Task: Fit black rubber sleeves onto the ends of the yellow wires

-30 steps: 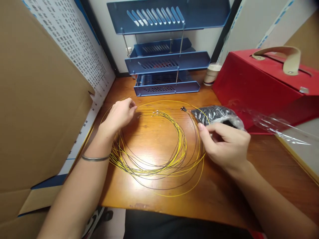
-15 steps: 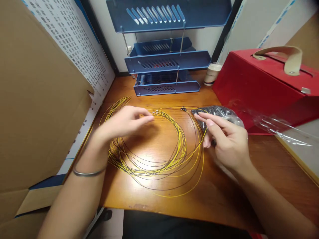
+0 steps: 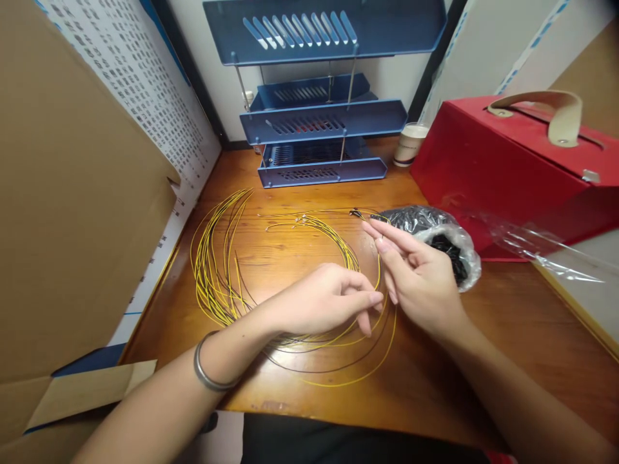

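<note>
Wooden bench (image 3: pixel 483 335) fills the view in front of you, with cardboard (image 3: pixel 72 193) standing along its left edge and a blue tray rack (image 3: pixel 319 122) against the back wall; a paper cup (image 3: pixel 411 143) stands between the rack and a red box (image 3: pixel 507 161) on the right. The wire coil (image 3: pixel 213 270), thin yellow and black strands in loose loops, lies flat on the bench from left to middle; your hands meet over its right edge. Your left hand (image 3: pixel 329 299), a bangle (image 3: pixel 206 374) on its wrist, reaches across the coil with its fingertips pinched together right at a yellow strand; whether that strand is actually gripped I cannot tell. Your right hand (image 3: pixel 416 277) is just beside it, almost touching, fingers long and loosely spread, pointing up and left, with nothing visibly held. A plastic bag (image 3: pixel 435 229) of small black parts lies just behind your right hand, near the red box.
</note>
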Demonstrator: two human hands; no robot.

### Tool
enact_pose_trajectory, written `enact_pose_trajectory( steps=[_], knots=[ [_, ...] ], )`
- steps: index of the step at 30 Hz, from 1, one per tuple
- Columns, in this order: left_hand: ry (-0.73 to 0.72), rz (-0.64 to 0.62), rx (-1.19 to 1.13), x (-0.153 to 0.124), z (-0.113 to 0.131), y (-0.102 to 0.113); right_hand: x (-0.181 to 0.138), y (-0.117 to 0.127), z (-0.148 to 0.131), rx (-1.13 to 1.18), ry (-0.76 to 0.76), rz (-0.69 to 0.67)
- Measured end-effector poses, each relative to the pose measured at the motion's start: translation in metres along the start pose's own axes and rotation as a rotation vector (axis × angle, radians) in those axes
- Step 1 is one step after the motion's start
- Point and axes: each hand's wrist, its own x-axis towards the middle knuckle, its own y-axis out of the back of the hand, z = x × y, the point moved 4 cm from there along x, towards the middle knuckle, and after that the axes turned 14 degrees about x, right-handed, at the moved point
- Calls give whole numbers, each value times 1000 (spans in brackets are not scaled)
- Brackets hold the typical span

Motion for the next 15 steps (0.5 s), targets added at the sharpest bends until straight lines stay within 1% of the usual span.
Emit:
enact_pose_trajectory(
  steps=[5,7,9,12,14,15],
  knots=[
    [-37,210,-87,4,-3,10,-8,-6,-3,-92,66,-173],
    [-24,246,-79,3,-3,13,-9,-6,-3,-141,81,-210],
    [2,223,-46,2,-3,14,-8,-2,-2,-186,90,-187],
    [36,156,25,1,-6,13,-5,5,-1,-250,110,-76],
    [52,167,80,2,-9,13,-6,5,-2,-304,158,-23],
    [51,192,105,2,-10,14,-8,3,-3,-326,197,-23]
  ],
)
